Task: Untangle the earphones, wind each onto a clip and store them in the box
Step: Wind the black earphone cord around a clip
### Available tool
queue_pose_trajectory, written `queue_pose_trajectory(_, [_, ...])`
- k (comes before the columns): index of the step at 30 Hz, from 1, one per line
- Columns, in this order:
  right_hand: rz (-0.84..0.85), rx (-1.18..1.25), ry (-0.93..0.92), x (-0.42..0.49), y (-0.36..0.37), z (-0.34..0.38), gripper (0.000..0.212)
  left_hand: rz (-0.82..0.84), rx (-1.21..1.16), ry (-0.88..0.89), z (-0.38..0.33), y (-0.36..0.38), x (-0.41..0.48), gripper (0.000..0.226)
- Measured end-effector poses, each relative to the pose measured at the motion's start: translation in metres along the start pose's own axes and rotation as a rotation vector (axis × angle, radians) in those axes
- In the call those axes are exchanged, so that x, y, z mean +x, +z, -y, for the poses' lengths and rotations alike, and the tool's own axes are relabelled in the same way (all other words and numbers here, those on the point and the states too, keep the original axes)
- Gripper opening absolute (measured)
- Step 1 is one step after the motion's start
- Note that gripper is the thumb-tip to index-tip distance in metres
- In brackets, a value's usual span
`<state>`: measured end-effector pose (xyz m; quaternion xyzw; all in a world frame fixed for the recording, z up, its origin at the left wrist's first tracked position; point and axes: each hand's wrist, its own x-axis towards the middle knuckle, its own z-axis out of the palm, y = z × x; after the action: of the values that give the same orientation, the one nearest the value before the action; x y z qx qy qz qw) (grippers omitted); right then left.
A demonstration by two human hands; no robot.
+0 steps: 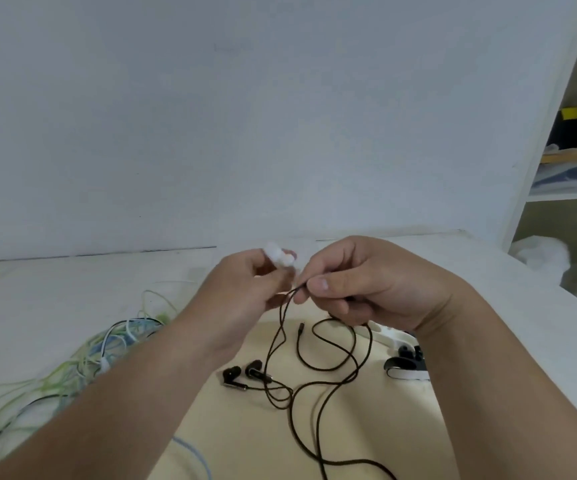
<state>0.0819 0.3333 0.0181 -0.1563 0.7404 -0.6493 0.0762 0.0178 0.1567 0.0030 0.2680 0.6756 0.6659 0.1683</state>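
Hands meet above the cream mat (pixel 245 445): left hand (pixel 245 289) grasps a white clip (pixel 280 256), right hand (pixel 377 282) pinches the black earphone cable (pixel 325 369). Its earbuds (pixel 245 374) lie on the mat; tangled green cords (pixel 107 344) sit left of it.

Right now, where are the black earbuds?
In the head view the black earbuds lie low centre on the cream mat, below the left hand holding a white clip, left of the dark cord the right hand pinches.
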Motion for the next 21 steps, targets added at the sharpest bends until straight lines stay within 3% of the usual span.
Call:
queue_pose_trajectory(3, [-0.132,-0.135,0.054,0.009,0.008,-0.001,0.015,-0.124,-0.192,-0.023,0.013,-0.026,-0.009,0.027])
queue_pose_trajectory(6, [-0.241,-0.305,0.068,0.018,0.022,-0.004,0.016,-0.138,-0.252,0.024,0.022,-0.035,-0.02,0.038])
queue_pose_trajectory(14, [-0.467,-0.36,0.002,0.036,0.047,-0.007,0.029,-0.17,-0.089,0.126,0.028,-0.037,-0.021,0.035])
queue_pose_trajectory(17, [-0.552,-0.357,-0.006,0.041,0.05,-0.012,0.016,-0.296,0.054,0.14,0.032,-0.035,-0.02,0.03])
queue_pose_trajectory(21, [-0.642,-0.395,-0.003,0.045,0.054,-0.016,0.017,-0.406,0.239,0.182,0.035,-0.036,-0.02,0.03])
